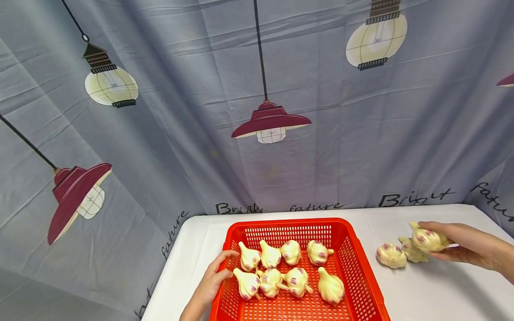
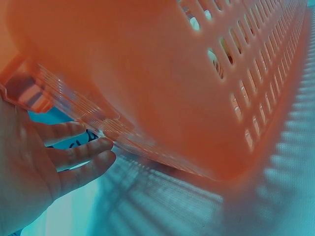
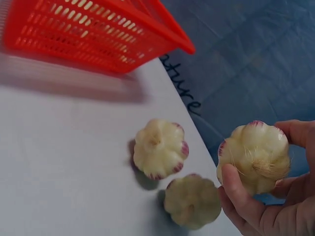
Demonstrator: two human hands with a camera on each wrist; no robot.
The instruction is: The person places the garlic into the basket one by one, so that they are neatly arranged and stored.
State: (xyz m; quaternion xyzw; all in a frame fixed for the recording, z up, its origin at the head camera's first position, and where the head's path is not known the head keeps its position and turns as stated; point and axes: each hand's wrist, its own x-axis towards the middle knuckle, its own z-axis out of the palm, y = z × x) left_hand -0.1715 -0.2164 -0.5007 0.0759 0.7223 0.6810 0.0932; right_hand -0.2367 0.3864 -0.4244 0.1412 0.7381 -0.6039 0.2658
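My right hand (image 1: 467, 246) grips a garlic bulb (image 1: 429, 240) between thumb and fingers, to the right of the red basket (image 1: 363, 272). In the right wrist view its root end (image 3: 270, 167) faces the camera. Two more bulbs lie on the white table just left of it: one garlic bulb (image 1: 391, 256) and another garlic bulb (image 1: 413, 250), partly hidden behind the held one. My left hand (image 1: 210, 278) holds the basket's left rim, and in the left wrist view several fingers (image 2: 81, 157) reach along the outside wall. Inside the basket sit several garlic bulbs (image 1: 296, 281) in two rows.
The white table (image 1: 417, 294) carries the basket and the loose bulbs. Behind it hangs a grey curtain (image 1: 321, 169) printed with lamps and lettering. Slotted walls and a raised rim (image 1: 289, 221) enclose the basket.
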